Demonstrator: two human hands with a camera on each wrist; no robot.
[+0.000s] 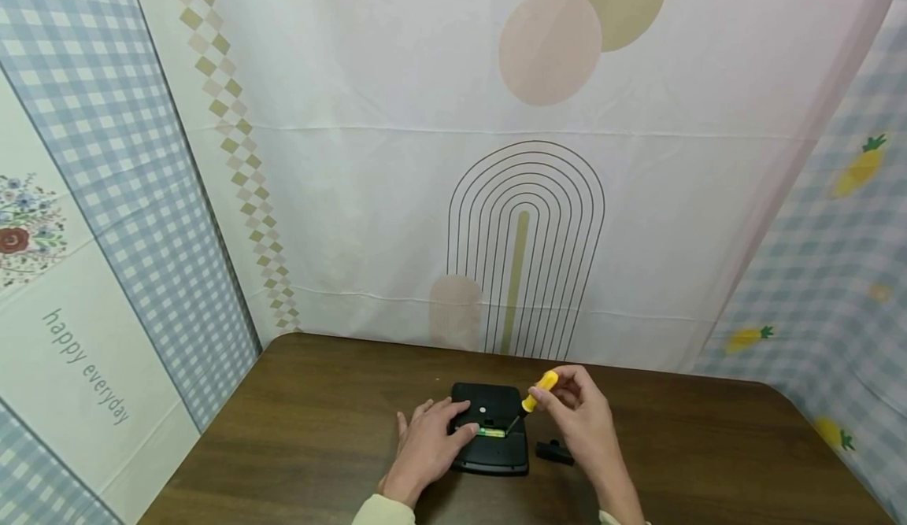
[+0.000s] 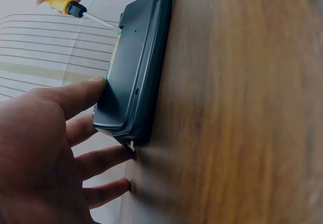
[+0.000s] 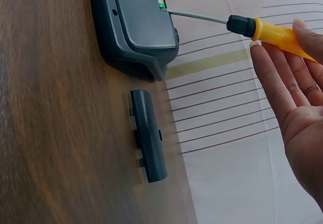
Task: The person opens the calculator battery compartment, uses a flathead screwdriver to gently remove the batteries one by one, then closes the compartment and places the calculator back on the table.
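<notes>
A black calculator-like device (image 1: 490, 456) lies with its underside up on the table. In its uncovered slot sits a green and yellow battery (image 1: 492, 432). My left hand (image 1: 431, 445) rests at the device's left side, its thumb touching near the battery's left end and other fingers spread over the edge and table. My right hand (image 1: 583, 419) pinches the yellow handle of a screwdriver (image 1: 540, 393) between thumb and fingers. In the right wrist view, the screwdriver's metal shaft (image 3: 199, 16) slants to the battery's right end, its tip at the slot.
A small black battery cover (image 1: 554, 452) lies on the brown wooden table (image 1: 326, 423), just right of the device and under the right hand's side. Behind the table hangs a white patterned cloth (image 1: 368, 218); checked cloths hang left and right.
</notes>
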